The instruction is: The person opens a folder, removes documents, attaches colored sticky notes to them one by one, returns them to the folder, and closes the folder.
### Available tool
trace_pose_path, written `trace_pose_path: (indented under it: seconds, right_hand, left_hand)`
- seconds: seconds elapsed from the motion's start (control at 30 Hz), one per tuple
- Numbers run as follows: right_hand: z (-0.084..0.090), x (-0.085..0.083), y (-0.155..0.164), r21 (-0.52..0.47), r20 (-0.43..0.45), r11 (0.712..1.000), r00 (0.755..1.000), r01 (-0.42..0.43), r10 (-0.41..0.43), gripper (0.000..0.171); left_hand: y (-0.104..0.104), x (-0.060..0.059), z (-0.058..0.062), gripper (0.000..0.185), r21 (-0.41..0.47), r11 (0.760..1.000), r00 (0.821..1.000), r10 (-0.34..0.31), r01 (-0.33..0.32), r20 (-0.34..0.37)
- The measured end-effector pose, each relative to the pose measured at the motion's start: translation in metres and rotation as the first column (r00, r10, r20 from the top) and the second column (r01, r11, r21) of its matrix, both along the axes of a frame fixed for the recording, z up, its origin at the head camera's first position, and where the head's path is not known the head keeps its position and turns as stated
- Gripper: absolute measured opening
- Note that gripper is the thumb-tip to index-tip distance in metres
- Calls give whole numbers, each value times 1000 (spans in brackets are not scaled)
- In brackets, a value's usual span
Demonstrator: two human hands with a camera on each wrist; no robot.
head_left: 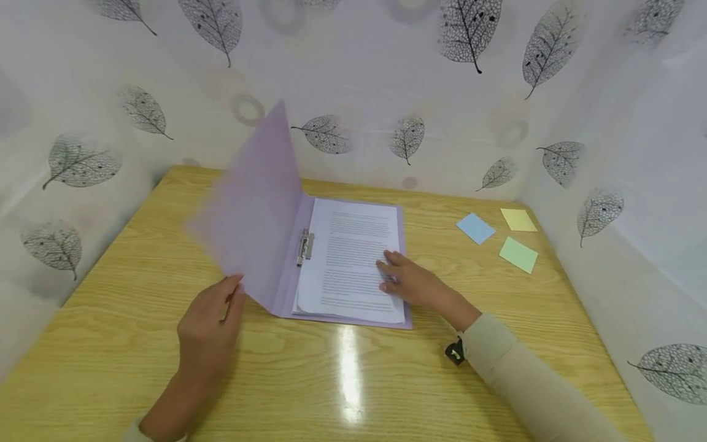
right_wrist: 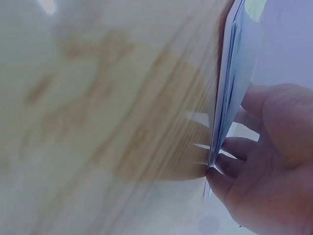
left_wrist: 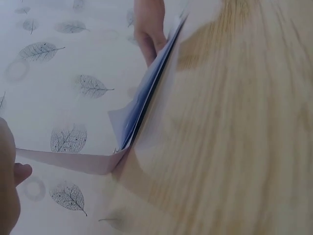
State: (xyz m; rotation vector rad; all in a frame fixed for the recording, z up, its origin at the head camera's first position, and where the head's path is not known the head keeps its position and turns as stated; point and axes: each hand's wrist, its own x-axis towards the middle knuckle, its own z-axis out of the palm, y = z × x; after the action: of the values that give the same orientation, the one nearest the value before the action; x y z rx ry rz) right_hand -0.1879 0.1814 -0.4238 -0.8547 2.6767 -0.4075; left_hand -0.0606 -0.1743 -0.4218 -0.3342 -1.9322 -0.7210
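Note:
A light purple folder (head_left: 288,288) lies on the table with its front cover (head_left: 256,202) raised at the left. My left hand (head_left: 210,328) pinches the cover's lower corner between thumb and fingers. In the left wrist view, the left hand (left_wrist: 7,181) shows only at the edge, beside the lifted cover (left_wrist: 93,161). Printed sheets (head_left: 353,264) lie in the folder, under a metal clip (head_left: 305,247) near the spine. My right hand (head_left: 411,281) rests its spread fingers on the right side of the top sheet. Those fingers, on the right hand (right_wrist: 264,147), reach the folder's edge in the right wrist view.
Three sticky notes lie at the table's right: a blue note (head_left: 475,228), a yellow note (head_left: 518,220) and a green note (head_left: 518,255). Leaf-patterned sheeting (head_left: 359,80) stands behind the wooden table (head_left: 138,276) and along its sides. A dark tag (head_left: 455,352) hangs at the right sleeve (head_left: 519,368).

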Motion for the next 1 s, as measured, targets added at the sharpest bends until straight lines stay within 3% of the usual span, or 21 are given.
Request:
trace_pose_path:
  seconds: [0.17, 0.33, 0.4, 0.5, 0.6, 0.67, 0.77, 0.87, 1.0]
  right_hand:
    - [0, 0, -1, -3, -5, 1000, 1000, 3, -3, 61]
    - [1, 1, -1, 1, 9, 1000, 1000, 14, -14, 61]
    - [1, 1, -1, 4, 14, 1000, 1000, 20, -20, 62]
    - [0, 0, -1, 10, 14, 1000, 1000, 27, -27, 62]
    - [-1, 0, -1, 18, 18, 999, 999, 37, -37, 63]
    - [-1, -1, -1, 22, 14, 999, 999, 36, -37, 63]
    - [-1, -1, -1, 20, 21, 999, 999, 41, -42, 63]
    - [0, -1, -1, 13, 25, 999, 999, 41, -42, 63]
    - [2, 1, 0, 9, 33, 999, 998, 45, -45, 63]
  left_hand:
    - [-14, 5, 0, 19, 54, 991, 985, 118, -126, 123]
    - [-25, 8, 3, 30, 50, 958, 928, 261, -284, 267]
    - [-27, 7, 4, 35, 38, 950, 916, 287, -309, 281]
    - [-31, 3, 5, 41, -9, 947, 923, 315, -321, 223]
    - [-34, -2, 5, 36, -107, 941, 934, 334, -322, 130]
    - [-36, -4, 6, 31, -195, 932, 937, 329, -304, 114]
    - [-38, -5, 7, 27, -293, 926, 946, 290, -238, 146]
    - [-41, -7, 8, 32, -353, 924, 946, 234, -144, 225]
    - [-44, -13, 8, 38, -403, 913, 933, 196, -62, 300]
